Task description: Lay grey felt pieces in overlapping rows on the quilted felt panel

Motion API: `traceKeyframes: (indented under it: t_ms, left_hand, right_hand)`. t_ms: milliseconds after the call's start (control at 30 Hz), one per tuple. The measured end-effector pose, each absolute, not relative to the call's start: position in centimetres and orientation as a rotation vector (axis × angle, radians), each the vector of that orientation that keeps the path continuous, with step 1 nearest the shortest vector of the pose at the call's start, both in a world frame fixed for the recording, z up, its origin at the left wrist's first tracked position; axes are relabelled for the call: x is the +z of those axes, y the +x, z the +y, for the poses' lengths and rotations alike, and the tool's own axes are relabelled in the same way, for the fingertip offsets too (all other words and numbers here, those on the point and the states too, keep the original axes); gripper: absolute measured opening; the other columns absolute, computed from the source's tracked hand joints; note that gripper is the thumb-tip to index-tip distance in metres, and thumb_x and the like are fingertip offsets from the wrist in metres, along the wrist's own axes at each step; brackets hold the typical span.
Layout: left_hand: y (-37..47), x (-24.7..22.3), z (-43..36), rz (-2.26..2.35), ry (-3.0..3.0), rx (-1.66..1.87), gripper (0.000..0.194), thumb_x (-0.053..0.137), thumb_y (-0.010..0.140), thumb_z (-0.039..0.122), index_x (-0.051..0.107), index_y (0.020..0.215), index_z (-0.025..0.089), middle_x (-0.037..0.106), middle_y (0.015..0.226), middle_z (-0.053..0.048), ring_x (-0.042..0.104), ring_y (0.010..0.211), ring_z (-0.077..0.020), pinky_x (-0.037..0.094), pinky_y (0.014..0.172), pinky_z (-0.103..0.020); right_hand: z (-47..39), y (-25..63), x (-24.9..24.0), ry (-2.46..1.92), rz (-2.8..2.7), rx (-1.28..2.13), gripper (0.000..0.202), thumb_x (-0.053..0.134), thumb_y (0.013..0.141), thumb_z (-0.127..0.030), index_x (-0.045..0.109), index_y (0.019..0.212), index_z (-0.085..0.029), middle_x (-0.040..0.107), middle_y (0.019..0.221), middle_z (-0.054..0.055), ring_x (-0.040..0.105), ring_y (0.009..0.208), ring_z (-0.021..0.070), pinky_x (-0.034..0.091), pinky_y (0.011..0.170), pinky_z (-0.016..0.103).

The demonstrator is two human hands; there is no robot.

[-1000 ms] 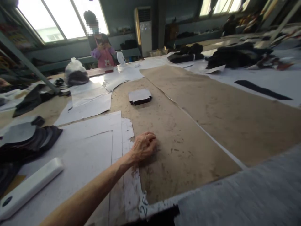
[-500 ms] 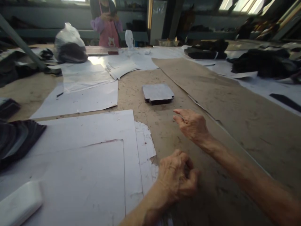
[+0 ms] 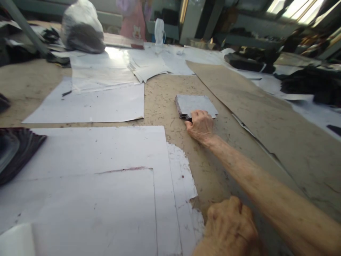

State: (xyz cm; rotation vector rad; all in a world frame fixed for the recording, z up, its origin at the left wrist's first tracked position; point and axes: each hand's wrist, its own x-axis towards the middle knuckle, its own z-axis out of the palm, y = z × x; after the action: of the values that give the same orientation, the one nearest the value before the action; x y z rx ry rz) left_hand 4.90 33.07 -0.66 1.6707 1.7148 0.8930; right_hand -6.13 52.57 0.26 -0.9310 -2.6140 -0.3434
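Currently, my right hand (image 3: 200,126) is closed on the near edge of the stack (image 3: 196,103), fingers across its pale top, thumb at its dark near side. The stack lies on the brown surface (image 3: 161,103), extending beyond my fingertips. My left hand (image 3: 230,225) is curled nearer me, well apart; whether it holds anything, I cannot tell.

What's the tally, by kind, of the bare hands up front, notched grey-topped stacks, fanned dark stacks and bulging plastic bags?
Left hand and right hand: 2
Notched grey-topped stack: 1
Fanned dark stack: 1
Bulging plastic bag: 1
Total: 5
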Motion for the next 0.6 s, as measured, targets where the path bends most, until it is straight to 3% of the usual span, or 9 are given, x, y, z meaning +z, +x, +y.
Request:
traceKeyframes:
  t_ms: [200, 433, 600]
  left_hand:
    - [5.0, -0.4, 33.5, 1.682, 1.632, 0.903, 0.028, 0.055, 0.057, 0.016, 0.059, 0.083, 0.009, 0.055, 0.078, -0.01, 0.054, 0.065, -0.0254, 0.033, 0.049, -0.031]
    - [5.1, -0.7, 33.3, 1.73, 1.656, 0.951, 0.025, 0.056, 0.062, 0.017, 0.061, 0.085, 0.007, 0.057, 0.076, -0.012, 0.055, 0.061, -0.0247, 0.03, 0.046, -0.031]
    - [5.4, -1.2, 33.4, 1.769, 1.685, 0.997, 0.023, 0.058, 0.058, 0.016, 0.061, 0.079, 0.008, 0.057, 0.073, -0.01, 0.054, 0.058, -0.0229, 0.026, 0.044, -0.029]
  right_hand:
    - [52.0, -6.6, 0.8, -1.0, -2.662, -0.409, 0.032, 0.052, 0.075, -0.028, 0.059, 0.096, -0.005, 0.059, 0.095, 0.017, 0.052, 0.089, 0.0297, 0.04, 0.064, 0.034]
    - [51.6, -7.6, 1.4, -1.101, -2.68, -0.416, 0.03, 0.046, 0.077, -0.021, 0.058, 0.096, -0.002, 0.059, 0.092, 0.02, 0.057, 0.082, 0.0296, 0.041, 0.063, 0.034]
    - [52.3, -8.0, 1.8, -1.109, -2.717, -0.396, 0.028, 0.042, 0.077, -0.018, 0.061, 0.092, -0.004, 0.061, 0.088, 0.02, 0.059, 0.078, 0.029, 0.041, 0.064, 0.034]
